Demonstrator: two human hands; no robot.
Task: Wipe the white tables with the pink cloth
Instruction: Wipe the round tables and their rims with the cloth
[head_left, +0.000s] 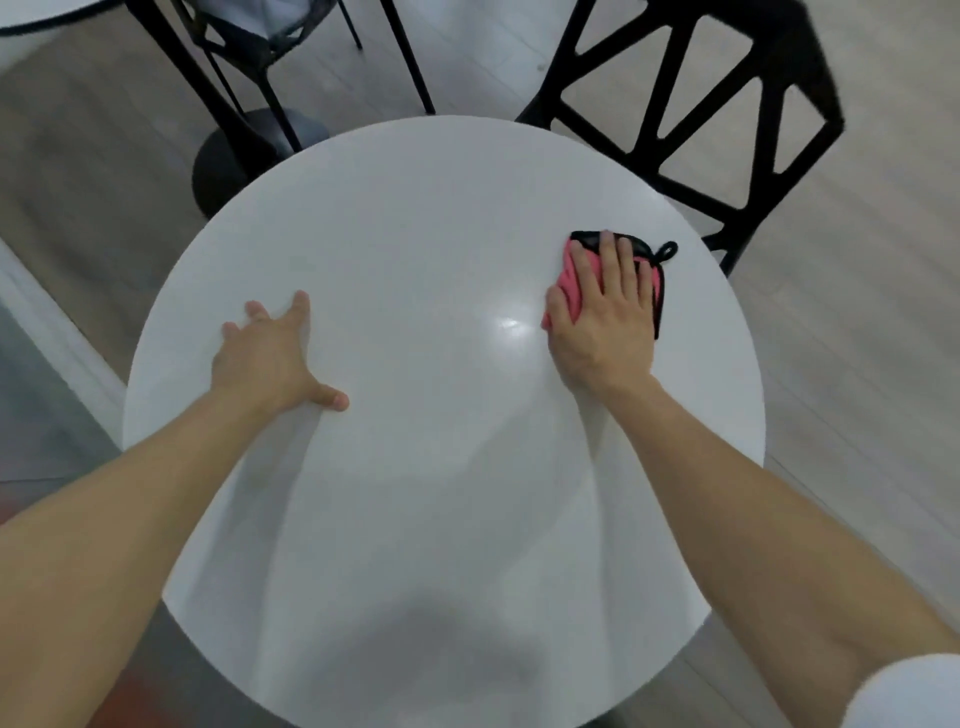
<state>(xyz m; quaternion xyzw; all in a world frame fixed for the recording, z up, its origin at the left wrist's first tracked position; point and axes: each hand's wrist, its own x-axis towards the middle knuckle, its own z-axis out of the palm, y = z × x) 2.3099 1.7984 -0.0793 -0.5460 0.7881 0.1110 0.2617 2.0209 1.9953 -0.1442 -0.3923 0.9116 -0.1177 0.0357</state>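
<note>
Head view: the round white desk fills the frame, and the pink cloth, edged in black with a small hanging loop, lies folded flat on it at about 2 o'clock, near the rim but not over it. The right hand lies palm down on top of the cloth, fingers straight and slightly spread, pointing toward 12 o'clock. Its grip is not closed round anything; the flat palm and fingers simply press the cloth onto the surface, which is likely how it gets dragged for wiping without bunching. The right forearm runs in from 5 o'clock, nearly straight. The left hand rests on the bare desk at about 9 o'clock, fingers fanned toward the rim and thumb stuck out toward the centre. Its grip is open and holds nothing, and it seems to brace the body and steady the top. A black chair stands just past the rim at 1 o'clock, and a second white desk shows at 11 o'clock, presumably awaiting its turn.
</note>
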